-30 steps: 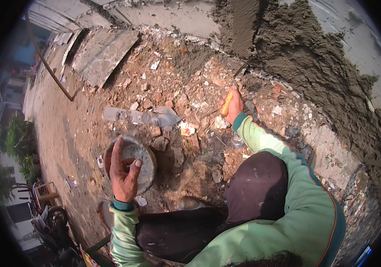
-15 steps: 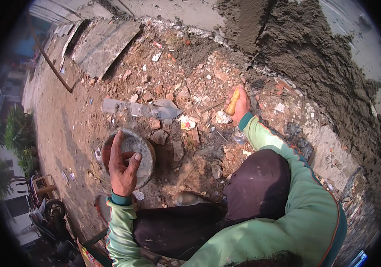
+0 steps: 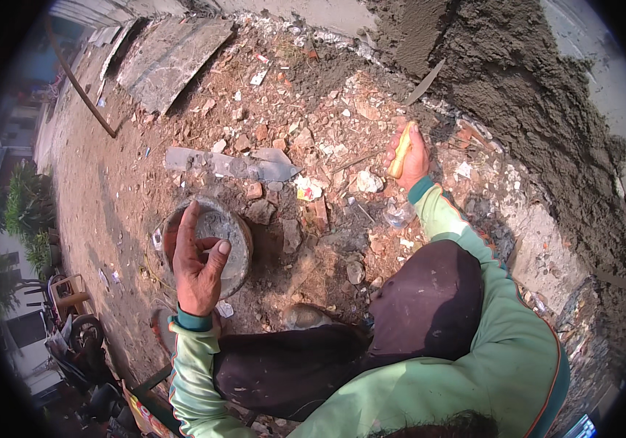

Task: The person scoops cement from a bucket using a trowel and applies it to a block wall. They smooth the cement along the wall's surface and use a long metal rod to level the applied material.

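Note:
My right hand (image 3: 411,155) is wrapped round the yellowish wooden handle of a trowel (image 3: 402,150). The trowel's narrow metal blade (image 3: 425,82) shows beyond my fingers, beside the foot of a wall partly coated in wet grey mortar (image 3: 503,87). Over a round, mortar-stained basin (image 3: 237,252) on the left is my left hand (image 3: 200,266), its index finger stretched out and its thumb apart. Nothing shows in that hand, and it hides part of the basin's inside.
Broken brick and stone rubble (image 3: 291,146) litters the ground. A flat grey strip (image 3: 233,164) lies beyond the basin. At the far left are a large flat slab (image 3: 174,62) and a bent rod (image 3: 79,87). A concrete block edge (image 3: 547,241) lies right of my knee (image 3: 430,299).
My right hand has moved slightly away and to the right with the trowel, whose blade now shows more plainly by the wall. My left hand has shifted slightly left.

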Motion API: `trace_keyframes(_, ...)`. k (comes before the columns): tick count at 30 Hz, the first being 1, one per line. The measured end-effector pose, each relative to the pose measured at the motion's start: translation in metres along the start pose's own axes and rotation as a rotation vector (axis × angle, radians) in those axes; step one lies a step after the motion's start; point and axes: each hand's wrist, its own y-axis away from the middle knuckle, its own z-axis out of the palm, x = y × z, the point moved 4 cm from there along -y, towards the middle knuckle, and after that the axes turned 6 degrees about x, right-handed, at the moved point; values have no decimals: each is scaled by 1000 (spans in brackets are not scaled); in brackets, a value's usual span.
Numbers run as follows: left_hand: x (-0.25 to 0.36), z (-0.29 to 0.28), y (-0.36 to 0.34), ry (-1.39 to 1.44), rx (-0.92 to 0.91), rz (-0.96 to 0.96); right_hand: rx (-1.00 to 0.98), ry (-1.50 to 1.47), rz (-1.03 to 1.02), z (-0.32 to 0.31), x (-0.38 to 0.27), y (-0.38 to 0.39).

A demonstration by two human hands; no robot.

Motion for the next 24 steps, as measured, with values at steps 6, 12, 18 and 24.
trace_keyframes(6,4,1,1,-39,12,-26,116,-45,140,-21,21,-19)
trace_keyframes(12,2,-1,2,-19,10,-64,74,69,116,-22,25,-18)
trace_keyframes(18,3,2,1,-30,28,-54,150,25,179,-41,33,-29)
trace_keyframes(24,10,4,0,-75,0,-55,159,17,206,-49,28,-35)
